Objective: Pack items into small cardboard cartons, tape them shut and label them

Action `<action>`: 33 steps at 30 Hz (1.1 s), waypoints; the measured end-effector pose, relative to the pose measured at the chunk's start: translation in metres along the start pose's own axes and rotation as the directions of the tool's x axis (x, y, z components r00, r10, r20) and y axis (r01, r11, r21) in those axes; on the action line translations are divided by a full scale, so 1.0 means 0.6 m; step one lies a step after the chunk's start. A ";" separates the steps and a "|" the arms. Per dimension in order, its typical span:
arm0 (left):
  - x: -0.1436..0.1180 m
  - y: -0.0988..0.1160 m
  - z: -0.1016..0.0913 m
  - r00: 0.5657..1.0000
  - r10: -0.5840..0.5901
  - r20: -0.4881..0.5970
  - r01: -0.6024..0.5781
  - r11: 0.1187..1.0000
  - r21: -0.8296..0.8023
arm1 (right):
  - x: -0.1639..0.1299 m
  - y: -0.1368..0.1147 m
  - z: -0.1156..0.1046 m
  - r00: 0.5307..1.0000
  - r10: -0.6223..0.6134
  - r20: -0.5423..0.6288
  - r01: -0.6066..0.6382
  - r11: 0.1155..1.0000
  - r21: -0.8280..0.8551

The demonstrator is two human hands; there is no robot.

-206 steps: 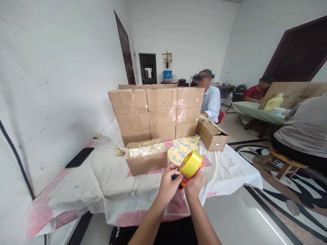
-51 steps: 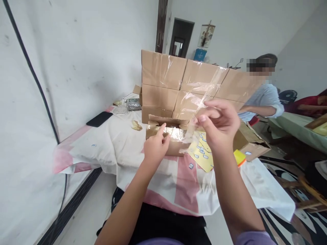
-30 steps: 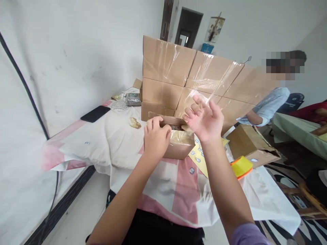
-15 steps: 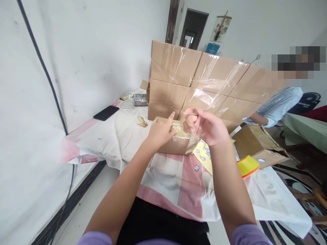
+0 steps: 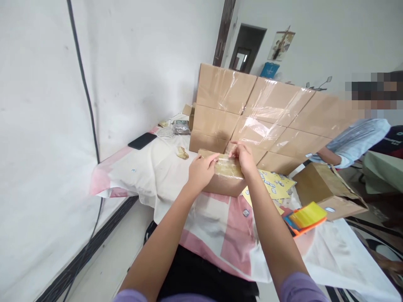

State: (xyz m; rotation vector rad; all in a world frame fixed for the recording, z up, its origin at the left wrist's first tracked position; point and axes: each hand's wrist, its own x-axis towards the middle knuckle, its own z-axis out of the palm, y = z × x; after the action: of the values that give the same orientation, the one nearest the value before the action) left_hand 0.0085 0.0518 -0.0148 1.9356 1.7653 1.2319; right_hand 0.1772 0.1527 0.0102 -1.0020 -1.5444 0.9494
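Note:
A small cardboard box stands on the cloth-covered table, with shiny clear tape across its top. My left hand rests at the box's left top edge, fingers stretched over the top and not gripping. At the far right of the top, my right hand has its fingers bent and drawn together by the tape. Whether a piece of tape is between those fingertips is hidden. Directly behind stands a stack of taped cardboard boxes.
Left lie a black phone and a crumpled brown scrap. Yellow sticker sheets, a yellow-and-orange pack and an open carton are at the right. A person in a light blue sleeve stands beyond the stack.
My right hand has come down from above the box's right side to its top. My left hand's spread fingers have drawn closer together. The view has shifted slightly.

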 end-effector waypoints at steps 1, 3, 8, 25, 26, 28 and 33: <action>-0.001 -0.001 0.003 1.000 -0.006 -0.010 0.006 1.000 0.001 | -0.003 0.002 -0.004 1.000 0.003 -0.016 -0.003 1.000 0.023; -0.001 -0.002 0.008 0.999 -0.022 -0.024 0.022 1.000 0.004 | -0.010 0.002 -0.008 0.999 -0.003 -0.032 0.005 0.997 0.076; -0.001 0.001 0.013 0.998 -0.048 -0.040 0.049 0.999 0.012 | -0.021 -0.004 -0.013 0.993 -0.121 0.006 0.114 0.948 0.296; -0.007 0.008 0.015 0.991 -0.088 -0.104 0.081 0.994 -0.071 | -0.035 -0.003 -0.005 0.989 -0.012 0.146 -0.007 0.992 0.127; -0.006 0.007 0.015 0.990 -0.083 -0.113 0.074 0.994 -0.076 | -0.034 -0.001 -0.002 0.990 -0.003 0.143 -0.006 0.998 0.065; -0.008 0.003 0.013 0.990 -0.052 -0.132 0.041 0.996 -0.081 | -0.032 0.000 0.004 0.990 -0.002 0.142 0.004 1.000 -0.013; -0.030 -0.029 0.005 0.981 0.148 -0.124 -0.159 0.984 -0.078 | -0.032 -0.002 0.009 0.989 -0.019 0.148 0.024 0.999 -0.033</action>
State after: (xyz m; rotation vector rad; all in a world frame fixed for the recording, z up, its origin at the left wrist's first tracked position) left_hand 0.0001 0.0407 -0.0361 2.0186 1.6096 1.4782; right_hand 0.1743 0.1342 0.0041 -0.9555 -1.6968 1.0035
